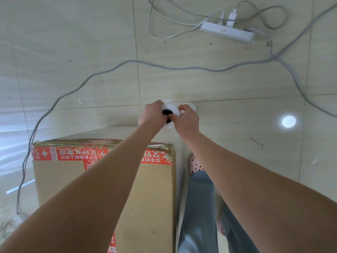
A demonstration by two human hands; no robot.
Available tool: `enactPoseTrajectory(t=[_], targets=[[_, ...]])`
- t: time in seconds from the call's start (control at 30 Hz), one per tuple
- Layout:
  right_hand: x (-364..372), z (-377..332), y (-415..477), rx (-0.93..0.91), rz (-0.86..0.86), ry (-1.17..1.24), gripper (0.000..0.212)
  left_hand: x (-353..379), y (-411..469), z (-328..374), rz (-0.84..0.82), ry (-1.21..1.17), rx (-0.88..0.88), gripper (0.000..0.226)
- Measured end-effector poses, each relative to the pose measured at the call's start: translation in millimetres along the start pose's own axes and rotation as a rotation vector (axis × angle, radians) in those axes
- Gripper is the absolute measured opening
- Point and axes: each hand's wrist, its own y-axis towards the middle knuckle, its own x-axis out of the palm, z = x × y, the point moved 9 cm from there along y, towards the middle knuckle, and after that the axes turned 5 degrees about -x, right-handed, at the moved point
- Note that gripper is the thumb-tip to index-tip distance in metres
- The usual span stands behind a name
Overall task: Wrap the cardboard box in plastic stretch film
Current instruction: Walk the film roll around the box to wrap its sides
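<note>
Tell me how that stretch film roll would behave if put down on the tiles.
The roll of stretch film is round, so it would probably roll on the glossy tiled floor. Both the left hand and right hand grip it, hinting at some weight or pull. The film sheet running to the cardboard box looks thin and floppy.

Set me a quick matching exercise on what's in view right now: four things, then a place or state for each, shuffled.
Things:
1. film roll
2. cardboard box
3. power strip
4. pink shoe

Places or states:
A. on the floor at the far side, plugs in it
B. just right of the box, below a grey trouser leg
C. gripped by the left hand and right hand
D. orange tape across its top

Pairs: 1-C, 2-D, 3-A, 4-B.
</note>
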Motion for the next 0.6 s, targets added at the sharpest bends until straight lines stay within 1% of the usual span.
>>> enactPoseTrajectory(t=[0.03, 0.07, 0.1, 0.2, 0.3, 0.47, 0.6], targets=[[0.2, -0.6, 0.2, 0.007, -0.009, -0.021, 0.045, -2.4, -0.8, 8.8, 0.029, 0.097, 0.11, 0.039], [0.1, -0.4, 0.3, 0.019, -0.015, -0.043, 0.045, -2.7, -1.5, 15.4, 0.049, 0.174, 0.196, 0.048], [-0.3, -0.3, 0.7, 0.033, -0.018, -0.063, 0.045, -3.0, -2.6, 21.0, 0.06, 0.242, 0.258, 0.05], [-1.8, 0.2, 2.4, 0.051, -0.032, -0.125, 0.044, 1.6, -2.1, 32.5, 0.047, 0.373, 0.34, 0.036], [-2.1, -4.5, 5.8, 0.031, -0.048, -0.176, 0.039, 1.6, 1.0, 38.3, 0.047, 0.474, 0.348, 0.03], [1.8, -16.8, 13.5, 0.02, -0.083, -0.233, 0.026, -6.2, 11.4, 33.7, 0.026, 0.455, 0.28, 0.027], [8.2, -30.5, 17.5, -0.015, -0.115, -0.284, 0.034, -13.2, 16.9, 21.5, 0.013, 0.368, 0.185, 0.022]])
